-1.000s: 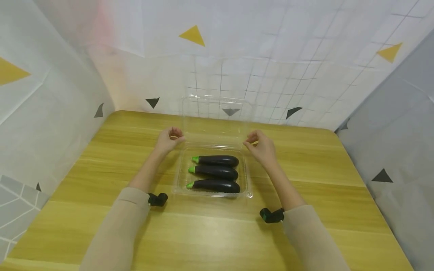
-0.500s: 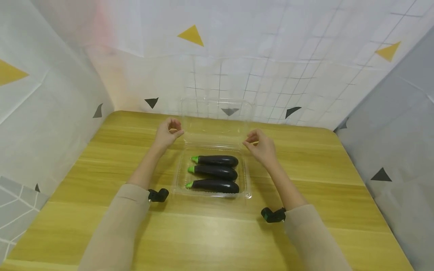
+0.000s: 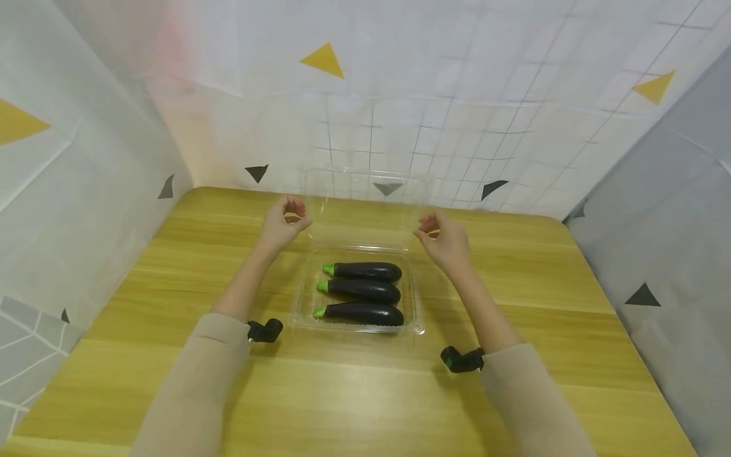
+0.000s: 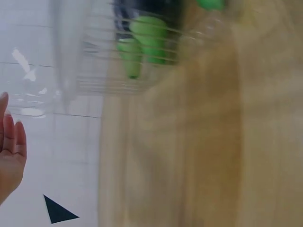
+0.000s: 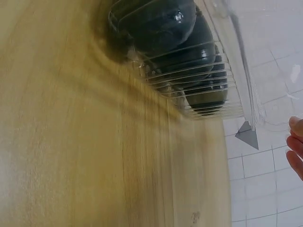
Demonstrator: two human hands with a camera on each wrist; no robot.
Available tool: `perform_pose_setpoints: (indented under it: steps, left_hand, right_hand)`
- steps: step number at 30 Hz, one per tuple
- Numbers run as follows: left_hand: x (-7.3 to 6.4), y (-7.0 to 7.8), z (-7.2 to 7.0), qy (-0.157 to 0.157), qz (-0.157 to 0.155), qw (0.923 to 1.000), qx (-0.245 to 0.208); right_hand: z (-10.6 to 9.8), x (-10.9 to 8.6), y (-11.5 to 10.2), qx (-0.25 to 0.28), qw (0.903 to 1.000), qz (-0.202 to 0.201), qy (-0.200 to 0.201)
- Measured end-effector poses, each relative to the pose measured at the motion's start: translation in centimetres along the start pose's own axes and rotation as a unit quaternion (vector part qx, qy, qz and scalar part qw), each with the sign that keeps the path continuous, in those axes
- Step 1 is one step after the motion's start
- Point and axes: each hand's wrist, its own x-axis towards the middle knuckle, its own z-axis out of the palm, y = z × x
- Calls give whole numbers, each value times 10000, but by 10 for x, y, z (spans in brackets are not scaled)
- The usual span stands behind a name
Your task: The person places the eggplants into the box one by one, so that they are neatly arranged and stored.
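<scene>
A clear plastic clamshell container [image 3: 419, 298] stands opened on the table, its hinged lid [image 3: 365, 219] raised at the back. Three dark eggplants lie side by side in the base: a far one [image 3: 368, 271], a middle one [image 3: 365, 291] and a near one [image 3: 365, 313], green stems to the left. My left hand [image 3: 282, 225] pinches the lid's left edge between thumb and curled fingers. On the opposite edge, my right hand [image 3: 447, 243] pinches the lid likewise. Only fingers and part of the palm show in the left wrist view; the right wrist view catches just fingertips [image 5: 295, 142].
The wooden table [image 3: 365, 400] runs back to a white patterned wall covering [image 3: 228, 127], close behind the lid. Similar sheets rise at both sides. A small black device [image 3: 265, 331] sits on the left wrist and another [image 3: 462, 360] on the right.
My left hand has moved up along the lid's edge, away from me. The right hand has shifted slightly up and right. The lid's top edge appears a little lower; the eggplants stay put.
</scene>
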Motion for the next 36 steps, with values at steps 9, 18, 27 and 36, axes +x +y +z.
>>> perform_pose_setpoints:
  steps: [9, 18, 27, 36]
  left_hand:
    - [1, 12, -2, 285, 188, 9994, 26]
    - [-3, 13, -2, 322, 175, 9993, -73]
    - [-3, 20, -2, 321, 249, 9992, -34]
    - [-3, 33, -1, 786, 572, 9947, -325]
  right_hand:
    - [0, -2, 1, -57, 9997, -215, 92]
    - [-12, 3, -14, -95, 9984, -309, 455]
    - [-14, 1, -19, -321, 9956, -627, 623]
    - [-15, -1, -19, -261, 9945, -674, 756]
